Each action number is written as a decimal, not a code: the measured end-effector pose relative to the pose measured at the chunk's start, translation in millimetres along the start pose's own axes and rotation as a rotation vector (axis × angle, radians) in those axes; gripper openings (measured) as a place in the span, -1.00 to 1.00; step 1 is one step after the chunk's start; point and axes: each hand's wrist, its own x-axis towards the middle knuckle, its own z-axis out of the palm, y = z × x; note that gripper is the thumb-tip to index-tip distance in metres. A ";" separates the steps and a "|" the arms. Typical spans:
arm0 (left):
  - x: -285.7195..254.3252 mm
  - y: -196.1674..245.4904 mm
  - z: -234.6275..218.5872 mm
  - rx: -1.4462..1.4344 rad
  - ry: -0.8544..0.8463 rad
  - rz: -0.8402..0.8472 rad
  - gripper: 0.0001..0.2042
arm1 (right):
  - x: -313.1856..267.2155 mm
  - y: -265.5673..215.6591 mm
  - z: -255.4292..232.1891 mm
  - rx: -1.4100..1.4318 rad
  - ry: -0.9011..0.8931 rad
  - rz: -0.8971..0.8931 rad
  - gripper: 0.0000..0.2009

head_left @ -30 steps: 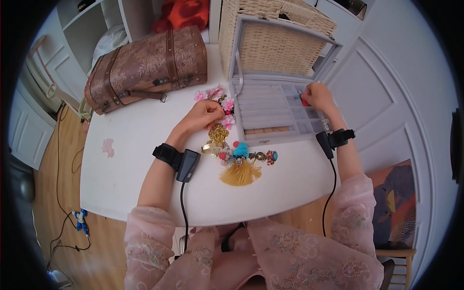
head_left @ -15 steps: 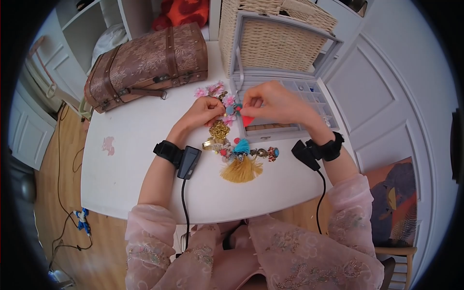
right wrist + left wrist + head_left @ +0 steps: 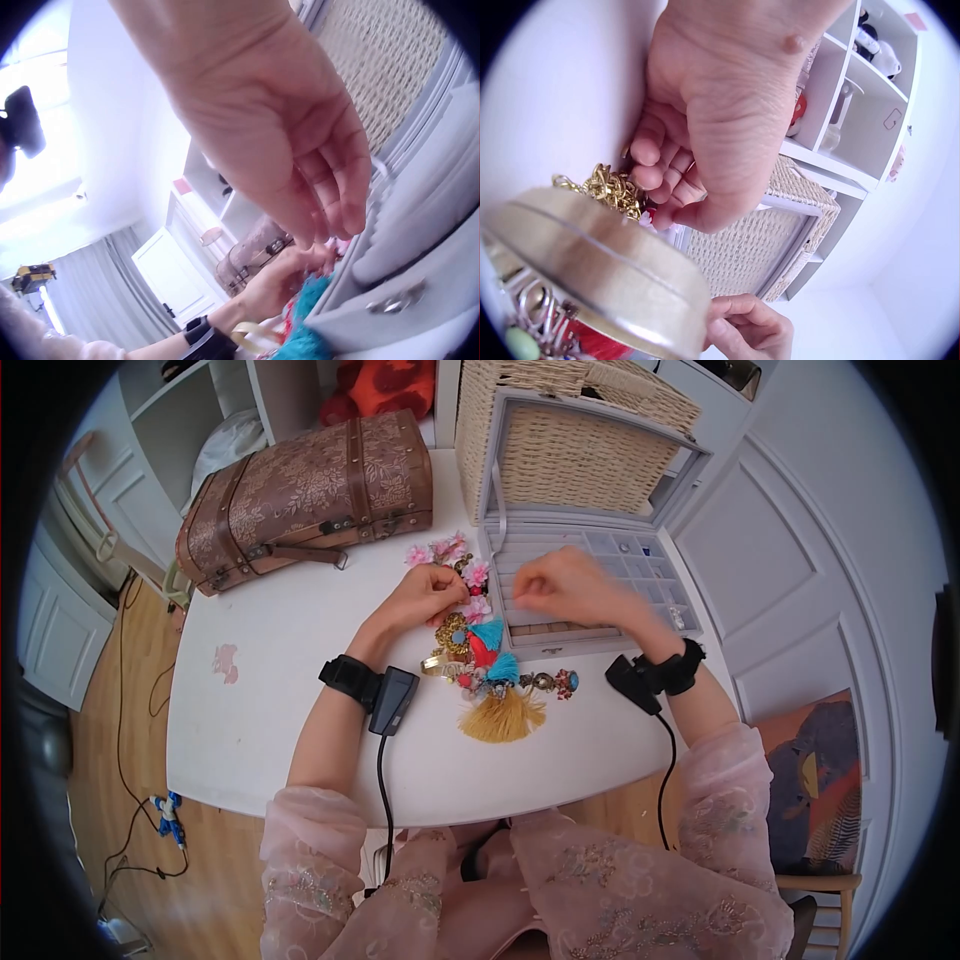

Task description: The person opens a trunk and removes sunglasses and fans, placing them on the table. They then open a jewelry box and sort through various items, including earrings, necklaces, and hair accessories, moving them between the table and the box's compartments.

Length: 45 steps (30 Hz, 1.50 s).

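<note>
My left hand (image 3: 427, 598) rests on the table beside pink flower ornaments (image 3: 476, 573), its fingers loosely curled and nothing visible in them. Just below lie a gold chain (image 3: 613, 189) and a gold bangle (image 3: 607, 259). My right hand (image 3: 568, 588), blurred in the head view, is over the front of a grey jewellery box (image 3: 530, 543) with its lid raised. Its fingers are relaxed and empty in the right wrist view. A turquoise tassel (image 3: 487, 632) and a red tassel (image 3: 482, 652) lie on the pile above a mustard tassel (image 3: 502, 717).
A brown patterned case (image 3: 300, 495) stands at the back left of the white table (image 3: 270, 720). Behind the box's lid is a wicker basket (image 3: 480, 455). Small trinkets (image 3: 675, 618) sit in the box's right compartments. Cables run from both wrist cameras (image 3: 393, 700).
My right hand took a red and turquoise tasselled piece from the box's right side, carried it left and let it go on the pile, then drew slightly back. The left hand stayed put.
</note>
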 end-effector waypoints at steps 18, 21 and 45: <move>0.4 1.2 0.1 0.005 0.002 -0.003 -0.85 | -12.3 165.0 -58.7 -0.518 0.251 0.760 -0.84; -0.2 2.1 0.3 -0.010 0.005 -0.007 -0.85 | -6.6 177.0 -50.5 -0.610 0.345 0.757 -0.91; 1.0 -2.7 -2.8 -0.040 0.000 0.032 -0.83 | 12.7 -52.2 42.3 -0.234 -0.072 -0.214 -0.89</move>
